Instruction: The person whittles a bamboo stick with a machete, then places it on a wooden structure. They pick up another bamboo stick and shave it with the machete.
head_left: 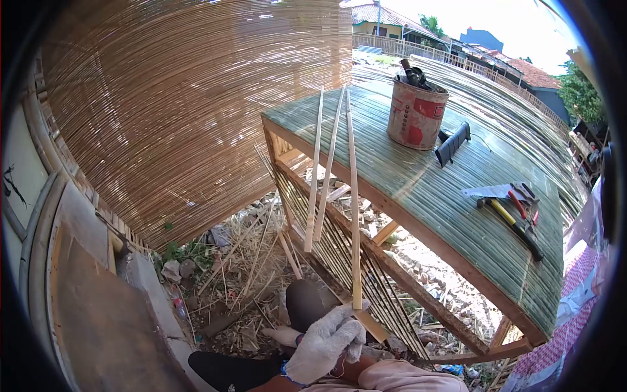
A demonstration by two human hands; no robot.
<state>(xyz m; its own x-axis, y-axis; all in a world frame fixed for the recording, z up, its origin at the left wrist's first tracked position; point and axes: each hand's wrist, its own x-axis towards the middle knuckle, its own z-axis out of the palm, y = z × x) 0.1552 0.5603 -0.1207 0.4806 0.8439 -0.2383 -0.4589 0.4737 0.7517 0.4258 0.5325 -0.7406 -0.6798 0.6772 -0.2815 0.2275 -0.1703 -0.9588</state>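
Pale strip [354, 255] reaches gloved left hand [326, 343], right hand [282, 336] partly hidden, cannot tell either grip's state, bucket [413, 121] on surface [450, 209] at right.

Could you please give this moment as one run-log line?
Gloved hand: at lower end of long strip | Beside it: two more strips | Tabletop: bucket, saw, hammer

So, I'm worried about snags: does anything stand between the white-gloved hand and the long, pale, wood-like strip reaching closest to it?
Nothing visible does: the strip meets the gloved hand at its near end, with no other thing between them.
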